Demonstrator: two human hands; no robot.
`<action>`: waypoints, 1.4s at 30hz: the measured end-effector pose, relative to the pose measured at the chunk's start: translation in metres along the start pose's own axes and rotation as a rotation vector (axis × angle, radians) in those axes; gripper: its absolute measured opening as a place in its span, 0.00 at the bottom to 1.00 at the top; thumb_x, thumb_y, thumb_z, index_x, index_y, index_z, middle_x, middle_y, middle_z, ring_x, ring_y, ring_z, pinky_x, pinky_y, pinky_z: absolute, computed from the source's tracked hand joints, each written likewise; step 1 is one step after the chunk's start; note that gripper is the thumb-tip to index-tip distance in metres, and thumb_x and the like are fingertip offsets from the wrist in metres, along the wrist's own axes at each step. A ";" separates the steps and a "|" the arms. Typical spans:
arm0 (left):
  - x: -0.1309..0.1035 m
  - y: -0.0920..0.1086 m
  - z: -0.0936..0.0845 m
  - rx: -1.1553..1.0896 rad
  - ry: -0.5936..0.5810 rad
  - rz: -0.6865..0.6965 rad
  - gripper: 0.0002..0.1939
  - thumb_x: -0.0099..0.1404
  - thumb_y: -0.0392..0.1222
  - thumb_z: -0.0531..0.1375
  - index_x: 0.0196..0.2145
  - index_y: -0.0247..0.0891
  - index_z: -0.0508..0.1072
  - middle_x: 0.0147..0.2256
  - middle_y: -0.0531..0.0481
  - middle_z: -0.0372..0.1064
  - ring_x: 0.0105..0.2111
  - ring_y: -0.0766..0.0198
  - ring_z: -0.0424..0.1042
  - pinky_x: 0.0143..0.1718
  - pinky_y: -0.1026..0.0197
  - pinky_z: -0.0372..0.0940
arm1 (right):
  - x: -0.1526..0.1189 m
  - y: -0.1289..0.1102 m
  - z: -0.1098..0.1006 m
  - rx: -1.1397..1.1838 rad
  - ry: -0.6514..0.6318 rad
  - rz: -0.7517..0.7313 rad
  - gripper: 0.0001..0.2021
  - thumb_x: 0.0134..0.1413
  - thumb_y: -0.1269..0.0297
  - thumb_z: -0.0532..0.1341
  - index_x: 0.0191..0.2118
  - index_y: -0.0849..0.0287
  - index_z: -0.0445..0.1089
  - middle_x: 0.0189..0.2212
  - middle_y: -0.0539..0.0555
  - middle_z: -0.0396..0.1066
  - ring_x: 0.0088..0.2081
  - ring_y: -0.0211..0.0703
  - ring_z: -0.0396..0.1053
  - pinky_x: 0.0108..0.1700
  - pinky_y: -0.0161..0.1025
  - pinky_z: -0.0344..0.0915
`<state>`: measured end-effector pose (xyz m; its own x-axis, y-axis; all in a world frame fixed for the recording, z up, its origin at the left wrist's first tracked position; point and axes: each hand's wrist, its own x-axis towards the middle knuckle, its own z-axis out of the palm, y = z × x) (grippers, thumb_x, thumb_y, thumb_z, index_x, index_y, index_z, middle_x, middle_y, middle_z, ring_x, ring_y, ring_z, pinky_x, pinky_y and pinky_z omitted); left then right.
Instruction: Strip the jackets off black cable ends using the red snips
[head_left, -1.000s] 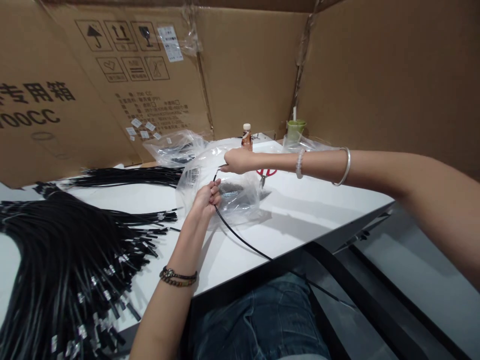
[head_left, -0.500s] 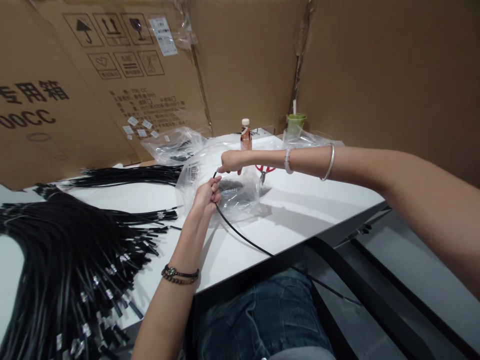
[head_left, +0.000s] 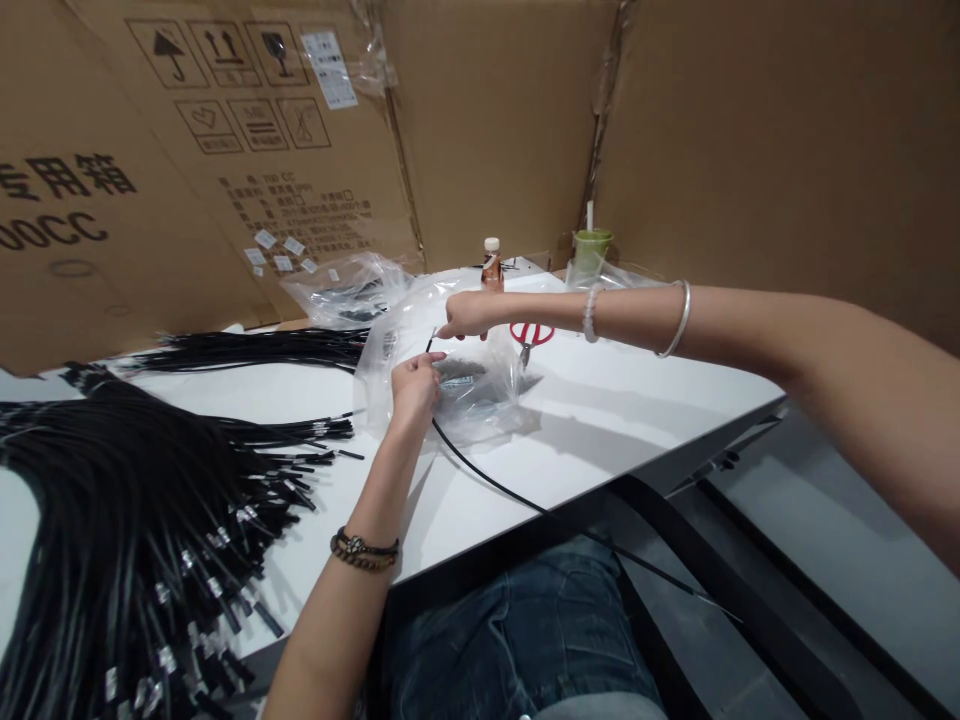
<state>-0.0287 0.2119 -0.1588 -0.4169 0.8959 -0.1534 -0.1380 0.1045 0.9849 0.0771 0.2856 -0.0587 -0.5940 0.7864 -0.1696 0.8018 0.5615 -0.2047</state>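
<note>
My left hand (head_left: pixel 415 388) is closed around a black cable (head_left: pixel 491 482) near its upper end. From that hand the cable curves down to the right, over the table's front edge and past my legs. Just above, my right hand (head_left: pixel 465 314) is pinched at the cable's tip; a small light piece shows at its fingertips, too small to make out. Both hands are over a clear plastic bag (head_left: pixel 487 405) with greyish contents, lying on the white table (head_left: pixel 600 430).
Large bundles of black cables (head_left: pixel 112 480) cover the left side. Red-handled scissors (head_left: pixel 526 345) lie right of the bag. Behind stand a small bottle (head_left: pixel 492 268), a green cup (head_left: pixel 592 250) and tall cardboard boxes (head_left: pixel 495 120). Another plastic bag (head_left: pixel 352 290) lies at the back left.
My right hand has risen slightly, and its forearm has shifted a little to the right. The fingers of my left hand have closed up more around the cable.
</note>
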 end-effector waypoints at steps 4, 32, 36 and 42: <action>0.001 -0.001 -0.003 0.149 0.090 0.125 0.13 0.68 0.45 0.59 0.46 0.35 0.72 0.43 0.46 0.72 0.38 0.62 0.73 0.39 0.55 0.72 | -0.006 -0.003 -0.002 -0.002 0.010 0.000 0.15 0.65 0.59 0.59 0.35 0.68 0.73 0.30 0.56 0.74 0.34 0.41 0.73 0.38 0.38 0.70; -0.012 -0.003 0.004 0.550 0.210 0.453 0.06 0.66 0.41 0.61 0.35 0.34 0.72 0.34 0.51 0.70 0.35 0.63 0.71 0.39 0.56 0.68 | 0.003 -0.003 -0.012 -0.035 0.036 0.033 0.17 0.61 0.62 0.62 0.24 0.68 0.71 0.19 0.52 0.68 0.31 0.40 0.72 0.34 0.33 0.64; -0.005 0.002 0.000 0.499 0.206 0.400 0.08 0.67 0.43 0.60 0.35 0.34 0.73 0.37 0.49 0.72 0.38 0.62 0.72 0.42 0.54 0.69 | -0.002 -0.001 -0.013 -0.076 0.062 0.013 0.18 0.64 0.59 0.59 0.27 0.69 0.72 0.22 0.56 0.71 0.31 0.43 0.73 0.34 0.35 0.64; 0.001 0.005 -0.003 0.262 0.167 0.232 0.10 0.67 0.44 0.60 0.41 0.35 0.73 0.42 0.47 0.72 0.40 0.61 0.73 0.42 0.53 0.70 | -0.006 -0.002 -0.006 -0.180 0.088 -0.046 0.19 0.64 0.55 0.60 0.33 0.70 0.73 0.30 0.61 0.74 0.36 0.46 0.73 0.40 0.39 0.66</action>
<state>-0.0328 0.2122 -0.1539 -0.5534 0.8284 0.0866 0.2023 0.0327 0.9788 0.0799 0.2811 -0.0518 -0.6283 0.7741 -0.0772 0.7776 0.6278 -0.0330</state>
